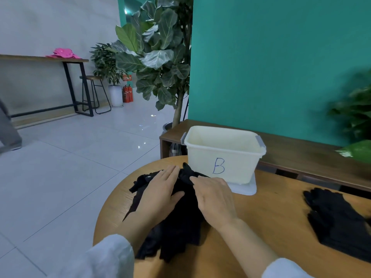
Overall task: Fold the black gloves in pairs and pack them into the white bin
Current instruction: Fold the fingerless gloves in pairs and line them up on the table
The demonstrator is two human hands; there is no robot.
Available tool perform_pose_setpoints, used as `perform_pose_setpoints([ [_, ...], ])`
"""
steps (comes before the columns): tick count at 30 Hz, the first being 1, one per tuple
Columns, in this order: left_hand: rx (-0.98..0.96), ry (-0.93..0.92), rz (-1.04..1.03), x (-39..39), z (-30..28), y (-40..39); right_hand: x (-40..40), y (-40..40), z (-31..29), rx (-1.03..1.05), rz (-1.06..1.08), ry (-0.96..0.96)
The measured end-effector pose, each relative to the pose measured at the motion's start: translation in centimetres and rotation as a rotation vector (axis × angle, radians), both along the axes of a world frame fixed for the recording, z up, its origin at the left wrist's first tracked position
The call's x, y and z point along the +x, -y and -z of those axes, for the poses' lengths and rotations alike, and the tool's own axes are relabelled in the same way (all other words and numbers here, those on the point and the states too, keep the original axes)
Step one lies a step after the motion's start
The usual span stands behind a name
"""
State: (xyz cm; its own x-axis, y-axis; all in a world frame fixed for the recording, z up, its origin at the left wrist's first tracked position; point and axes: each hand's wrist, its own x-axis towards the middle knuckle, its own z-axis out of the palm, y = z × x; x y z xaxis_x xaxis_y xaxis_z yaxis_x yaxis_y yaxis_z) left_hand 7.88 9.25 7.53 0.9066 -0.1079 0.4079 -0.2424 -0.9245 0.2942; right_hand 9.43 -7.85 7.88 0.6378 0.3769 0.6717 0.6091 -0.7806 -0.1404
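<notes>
Both hands lie on a heap of black gloves [176, 227] on the near desk [271, 227]. The left hand [160, 189] presses flat. The right hand [215, 195] pinches a glove at its far end. The white bin [222, 155] stands just behind. More gloves [337, 219] lie far right.

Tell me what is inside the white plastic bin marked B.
The white plastic bin shows only bare inner walls near its rim; no black gloves show. Its front wall hides the bottom, so the contents there cannot be seen.
</notes>
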Motion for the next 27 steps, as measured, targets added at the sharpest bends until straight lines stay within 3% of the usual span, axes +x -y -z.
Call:
perform_pose_setpoints([
  [2,-0.033,0.007,0.013,-0.5,-0.8,1.0,-1.2,1.2,-0.9,0.077,-0.039,-0.026],
  [6,-0.101,0.039,0.098,-1.2,-2.5,3.0,-3.9,4.4,-3.5,0.119,-0.053,-0.261],
  [10,-0.134,0.035,0.155,-2.6,-5.0,5.9,-6.0,8.1,-5.6,0.199,0.024,-0.359],
  [14,-0.366,-0.135,0.251,-4.8,-8.5,9.5,-7.7,12.5,-7.1,0.442,0.043,-0.526],
  [20,-0.615,-0.326,0.43,-6.9,-11.0,14.8,-12.6,17.7,-9.5,0.8,-0.161,-0.738],
  [27,-0.891,-0.71,0.672,-9.6,-10.5,19.4,-16.8,23.6,-9.5,0.896,-0.122,-0.853],
])
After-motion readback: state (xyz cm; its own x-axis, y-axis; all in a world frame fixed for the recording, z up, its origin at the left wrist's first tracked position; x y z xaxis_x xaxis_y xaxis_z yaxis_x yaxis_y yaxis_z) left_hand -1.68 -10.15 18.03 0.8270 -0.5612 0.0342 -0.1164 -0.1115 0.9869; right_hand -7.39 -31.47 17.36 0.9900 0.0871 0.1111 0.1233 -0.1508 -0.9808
